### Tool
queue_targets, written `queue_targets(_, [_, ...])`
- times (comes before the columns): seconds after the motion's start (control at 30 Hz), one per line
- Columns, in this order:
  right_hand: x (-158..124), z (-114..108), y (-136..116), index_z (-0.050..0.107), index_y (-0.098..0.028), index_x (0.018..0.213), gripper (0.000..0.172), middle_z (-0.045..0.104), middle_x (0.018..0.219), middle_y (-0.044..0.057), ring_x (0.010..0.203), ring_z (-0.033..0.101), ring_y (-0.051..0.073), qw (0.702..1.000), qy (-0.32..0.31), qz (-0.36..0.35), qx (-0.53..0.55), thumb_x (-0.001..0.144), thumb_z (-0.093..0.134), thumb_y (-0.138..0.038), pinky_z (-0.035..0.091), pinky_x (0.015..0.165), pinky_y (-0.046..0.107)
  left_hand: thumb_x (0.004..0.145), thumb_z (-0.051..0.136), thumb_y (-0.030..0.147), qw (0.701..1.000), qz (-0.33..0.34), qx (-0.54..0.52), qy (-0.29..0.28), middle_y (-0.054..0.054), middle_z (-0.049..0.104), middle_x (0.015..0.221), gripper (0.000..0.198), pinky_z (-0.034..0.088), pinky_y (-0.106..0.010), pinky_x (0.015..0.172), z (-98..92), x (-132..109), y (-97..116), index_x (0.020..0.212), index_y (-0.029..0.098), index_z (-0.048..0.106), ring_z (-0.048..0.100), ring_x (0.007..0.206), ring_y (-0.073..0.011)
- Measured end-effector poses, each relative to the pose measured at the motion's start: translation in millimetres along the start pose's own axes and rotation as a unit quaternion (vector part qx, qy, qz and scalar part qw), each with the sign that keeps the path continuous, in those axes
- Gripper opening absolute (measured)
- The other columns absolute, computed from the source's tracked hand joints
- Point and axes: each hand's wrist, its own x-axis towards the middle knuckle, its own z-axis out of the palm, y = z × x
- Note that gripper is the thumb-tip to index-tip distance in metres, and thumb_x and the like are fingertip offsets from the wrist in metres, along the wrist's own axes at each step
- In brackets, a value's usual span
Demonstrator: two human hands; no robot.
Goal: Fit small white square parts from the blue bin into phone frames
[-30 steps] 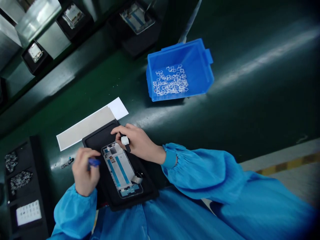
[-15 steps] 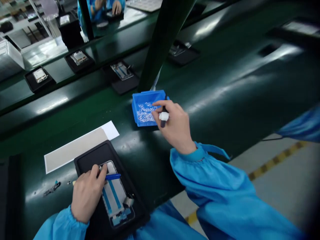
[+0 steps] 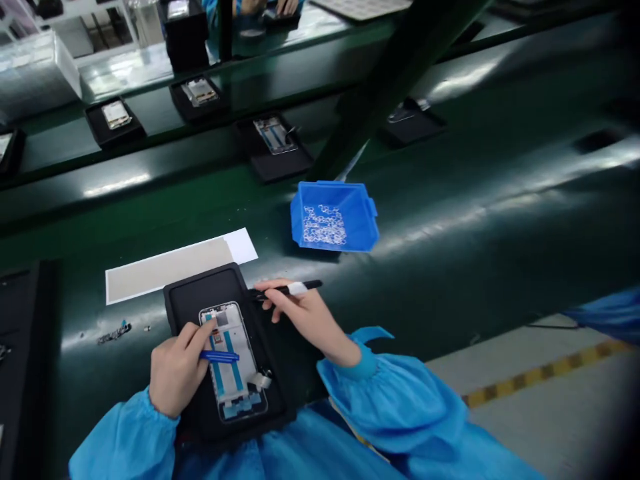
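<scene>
An opened phone frame point(image 3: 237, 360) with blue strips lies in a black tray point(image 3: 205, 290) at the table's near edge. My left hand point(image 3: 177, 367) is closed around a slim blue stick tool point(image 3: 220, 357), which juts out across the phone. Its index fingertip touches the phone's upper part, beside a small camera-like part. At the tray's right side, my right hand point(image 3: 305, 317) grips a slim black tool point(image 3: 313, 285) with a white band, pointing left; its tip is hard to make out. Beyond sits a blue bin point(image 3: 363, 223) holding many small clear rings point(image 3: 325, 227).
A white sheet with a beige strip point(image 3: 170, 270) lies behind the tray. Small dark parts point(image 3: 115, 333) lie to its left. Further back, several black trays point(image 3: 280, 167) carry phones, and a dark green post point(image 3: 380, 87) rises. A co-worker's hand point(image 3: 287, 7) shows at the top.
My right hand has come back from the blue bin to the tray's right edge, still gripping the black tool. My left index finger has shifted slightly on the phone. The view has turned.
</scene>
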Motion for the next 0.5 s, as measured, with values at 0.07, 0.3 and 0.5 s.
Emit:
queue_targets(0.07, [1, 17, 10, 0.067, -0.018, 0.096, 0.029, 0.062, 0.069, 0.001, 0.054, 0.062, 0.016, 1.000, 0.001, 0.020, 0.010, 0.089, 0.063, -0.045, 0.052, 0.047, 0.027, 0.084, 0.044, 0.001, 1.000, 0.010, -0.003, 0.011, 0.002, 0.067, 0.077, 0.040, 0.040, -0.027, 0.046, 1.5, -1, 3, 0.111, 0.020, 0.067, 0.054, 0.048, -0.0105])
queue_targets(0.3, [4, 35, 19, 0.062, -0.021, 0.080, 0.024, 0.062, 0.068, 0.000, 0.051, 0.061, 0.017, 0.993, 0.059, -0.060, -0.077, 0.089, 0.067, -0.043, 0.045, 0.044, 0.027, 0.084, 0.048, 0.003, 1.000, 0.015, 0.013, 0.023, 0.002, 0.063, 0.068, 0.034, 0.041, -0.027, 0.047, 5.8, 1, 6, 0.105, 0.019, 0.069, 0.056, 0.048, -0.0105])
queue_targets(0.5, [3, 34, 17, 0.064, -0.021, 0.079, 0.025, 0.065, 0.071, 0.002, 0.058, 0.061, 0.018, 0.984, 0.051, -0.095, -0.141, 0.092, 0.065, -0.042, 0.046, 0.051, 0.030, 0.086, 0.046, 0.003, 1.000, 0.005, 0.001, 0.029, 0.002, 0.065, 0.068, 0.033, 0.041, -0.027, 0.049, 6.5, 1, 7, 0.102, 0.019, 0.070, 0.058, 0.049, -0.0107])
